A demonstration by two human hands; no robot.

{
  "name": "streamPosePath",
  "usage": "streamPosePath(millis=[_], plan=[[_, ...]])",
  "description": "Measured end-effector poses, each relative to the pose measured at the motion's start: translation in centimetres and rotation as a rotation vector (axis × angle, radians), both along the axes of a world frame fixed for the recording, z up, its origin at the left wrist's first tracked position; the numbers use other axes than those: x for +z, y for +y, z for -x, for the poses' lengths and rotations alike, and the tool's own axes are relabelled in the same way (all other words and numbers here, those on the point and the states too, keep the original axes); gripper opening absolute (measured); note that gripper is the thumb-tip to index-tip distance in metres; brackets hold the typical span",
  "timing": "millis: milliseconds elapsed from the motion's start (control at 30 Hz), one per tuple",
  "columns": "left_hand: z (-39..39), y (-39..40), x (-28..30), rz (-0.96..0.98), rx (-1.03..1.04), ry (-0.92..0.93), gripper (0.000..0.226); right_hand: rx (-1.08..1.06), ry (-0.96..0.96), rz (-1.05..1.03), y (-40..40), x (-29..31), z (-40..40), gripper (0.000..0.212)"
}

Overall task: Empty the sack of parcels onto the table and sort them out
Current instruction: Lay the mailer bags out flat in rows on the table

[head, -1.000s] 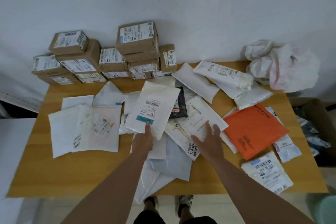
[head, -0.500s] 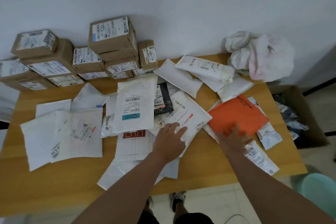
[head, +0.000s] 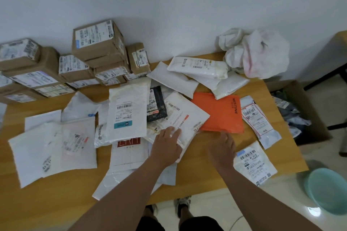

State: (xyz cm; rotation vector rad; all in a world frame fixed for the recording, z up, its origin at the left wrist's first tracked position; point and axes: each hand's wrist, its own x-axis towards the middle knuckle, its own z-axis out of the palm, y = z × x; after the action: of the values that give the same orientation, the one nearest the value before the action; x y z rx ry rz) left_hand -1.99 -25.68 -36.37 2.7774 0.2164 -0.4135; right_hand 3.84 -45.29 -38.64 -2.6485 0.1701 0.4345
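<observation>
Several soft mailers lie spread over the wooden table (head: 206, 178). My left hand (head: 167, 144) rests flat on a white labelled mailer (head: 185, 116) in the middle. My right hand (head: 222, 148) lies open just below an orange mailer (head: 219, 114), fingertips at its near edge; I cannot tell whether they touch it. A large white mailer with a teal sticker (head: 127, 112) sits left of my left hand. The crumpled white sack (head: 257, 52) lies at the table's back right corner.
Brown cardboard boxes (head: 97, 43) are stacked along the wall at the back left. More white mailers (head: 54, 146) lie at the left and at the right front (head: 253, 163). Right of the table, an open carton (head: 308, 118) and a teal basin (head: 328, 191) stand on the floor.
My left hand shifted from the teal-sticker mailer to the labelled white one. My right hand went to the orange mailer, which has turned and slid further back, and has since drawn back off it.
</observation>
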Motion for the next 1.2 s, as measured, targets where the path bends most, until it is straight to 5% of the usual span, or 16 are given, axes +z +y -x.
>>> streamPosePath(millis=[233,367,600,733,933,1200], plan=[[1.5,2.9,2.8,-0.027,0.254,-0.202,0.037,0.452,-0.262,-0.140,7.7,2.1,1.5,0.058],[4.3,7.4,5.0,-0.002,0.560,-0.068,0.029,0.688,-0.311,-0.156,14.6,4.2,3.2,0.055],[11.7,16.0,6.2,-0.008,0.927,-0.061,0.035,0.989,-0.224,0.005,23.8,4.8,7.6,0.063],[16.3,21.2,5.7,0.090,1.127,-0.143,0.034,1.120,-0.182,0.054,28.8,4.2,11.4,0.047],[23.3,30.8,2.8,0.207,1.320,-0.194,0.029,1.242,-0.007,0.109,37.6,1.6,17.9,0.073],[27.0,39.6,-2.7,0.434,1.447,0.010,0.098,1.165,0.142,0.210,42.7,-1.8,21.9,0.099]])
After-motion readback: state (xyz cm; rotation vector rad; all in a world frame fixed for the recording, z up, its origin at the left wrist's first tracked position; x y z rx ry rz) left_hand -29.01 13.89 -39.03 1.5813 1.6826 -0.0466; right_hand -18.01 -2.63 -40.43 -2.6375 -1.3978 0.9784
